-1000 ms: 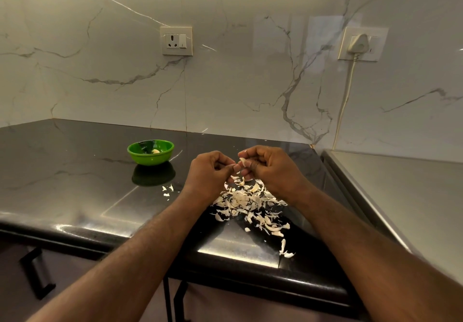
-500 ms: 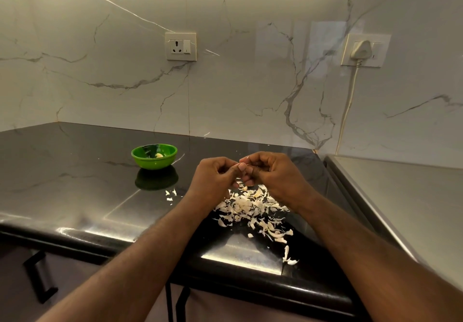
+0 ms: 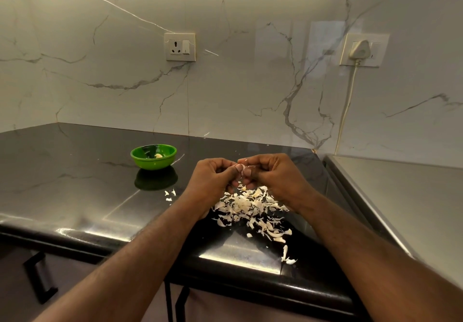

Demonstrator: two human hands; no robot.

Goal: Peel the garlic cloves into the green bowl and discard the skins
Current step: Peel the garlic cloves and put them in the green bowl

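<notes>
My left hand (image 3: 213,184) and my right hand (image 3: 273,178) meet fingertip to fingertip above the black counter, both pinching a small garlic clove (image 3: 242,167) that shows only as a pale sliver between the fingers. Under the hands lies a heap of white garlic skins (image 3: 250,206). The green bowl (image 3: 153,156) stands to the left and a little farther back, with a peeled clove (image 3: 158,156) inside it.
The glossy black counter (image 3: 75,191) ends in a rounded front edge near me. A grey steel surface (image 3: 400,209) adjoins it on the right. A few stray skins (image 3: 169,195) lie near the bowl. A white cord (image 3: 347,106) hangs from the wall socket.
Both hands stay together over the skin pile, fingers working at the clove. The camera has tilted slightly, shifting the whole scene lower in view.
</notes>
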